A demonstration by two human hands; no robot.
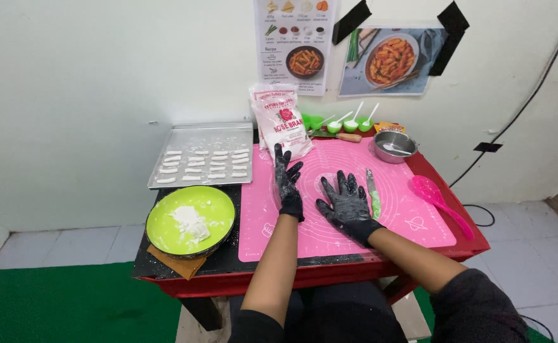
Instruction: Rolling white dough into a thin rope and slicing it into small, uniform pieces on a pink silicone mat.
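Note:
Both my hands wear black gloves dusted with white flour and rest over a pink baking mat (412, 203). My left hand (288, 183) stands on its edge with fingers apart, just below a white flour bag (283, 122). My right hand (346, 204) lies flat, palm down, fingers spread, holding nothing. A small green-handled knife (373, 192) lies on the mat just right of my right hand. A lime-green bowl (215, 206) with a lump of white dough (190, 222) sits at the left front.
A metal tray (203, 133) with rows of small white dough pieces sits at the back left. A steel bowl (393, 146), green cups with white spoons (350, 124), and a pink ladle (436, 199) line the back and right. Posters hang on the wall.

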